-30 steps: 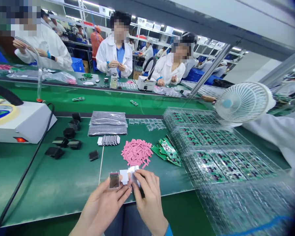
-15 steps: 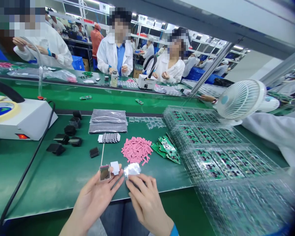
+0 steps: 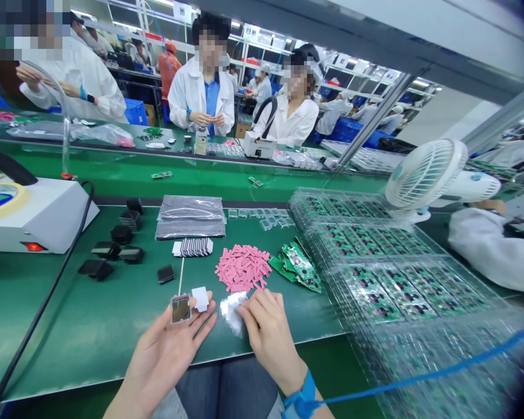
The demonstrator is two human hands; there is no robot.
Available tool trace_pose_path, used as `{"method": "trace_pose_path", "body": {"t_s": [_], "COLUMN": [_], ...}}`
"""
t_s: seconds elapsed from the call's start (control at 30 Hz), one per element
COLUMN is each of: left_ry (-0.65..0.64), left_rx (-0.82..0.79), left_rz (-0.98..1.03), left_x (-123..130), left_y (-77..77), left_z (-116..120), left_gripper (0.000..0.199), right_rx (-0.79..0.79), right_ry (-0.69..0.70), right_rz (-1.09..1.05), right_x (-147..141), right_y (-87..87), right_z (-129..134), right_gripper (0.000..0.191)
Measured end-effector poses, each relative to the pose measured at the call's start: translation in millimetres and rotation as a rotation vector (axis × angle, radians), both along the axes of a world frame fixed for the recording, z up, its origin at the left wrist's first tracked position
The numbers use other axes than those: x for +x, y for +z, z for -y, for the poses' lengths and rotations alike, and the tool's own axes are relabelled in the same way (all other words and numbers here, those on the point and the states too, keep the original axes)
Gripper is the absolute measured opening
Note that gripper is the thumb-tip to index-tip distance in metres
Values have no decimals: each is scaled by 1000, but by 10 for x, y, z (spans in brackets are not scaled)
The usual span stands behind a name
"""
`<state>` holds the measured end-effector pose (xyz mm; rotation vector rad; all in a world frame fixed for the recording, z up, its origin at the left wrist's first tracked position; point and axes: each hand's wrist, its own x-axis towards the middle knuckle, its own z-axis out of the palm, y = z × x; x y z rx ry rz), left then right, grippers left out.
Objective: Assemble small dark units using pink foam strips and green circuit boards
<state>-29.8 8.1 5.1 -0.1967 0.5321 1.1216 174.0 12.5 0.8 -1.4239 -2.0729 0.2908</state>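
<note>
My left hand, palm up, holds a small square display module with a dark screen and clear rim between thumb and fingers. A white square tab stands beside it at the fingertips. To the right, my right hand is closed in a pinch at the edge of a crumpled heap of shiny clear film. Just behind lies a pile of pink strips. A single black block rests on the green table, beyond my left hand.
Stacked clear trays of green circuit boards fill the right side, with a white fan behind. Loose boards lie beside them. Several black blocks and a white machine with a cable are left. Co-workers sit opposite.
My right hand has shifted right and slightly up, its fingers now pinched together at the film. The left hand has moved slightly left with the display module.
</note>
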Motion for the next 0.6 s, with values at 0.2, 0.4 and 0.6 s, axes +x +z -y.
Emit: {"method": "trace_pose_path", "body": {"t_s": [0.2, 0.4, 0.6], "left_ry": [-36, -80, -176], "left_rx": [13, -45, 42], "left_rz": [45, 197, 348], "left_x": [-1, 113, 321], "left_y": [-2, 46, 111], "left_z": [11, 51, 149], "left_gripper": [25, 20, 27], "right_rx": [59, -31, -413], "right_ry": [-93, -143, 84], "right_rz": [5, -466, -1160], "right_x": [5, -180, -481], "right_y": [-135, -11, -153], "right_z": [-113, 70, 248], "right_gripper": [15, 14, 45]}}
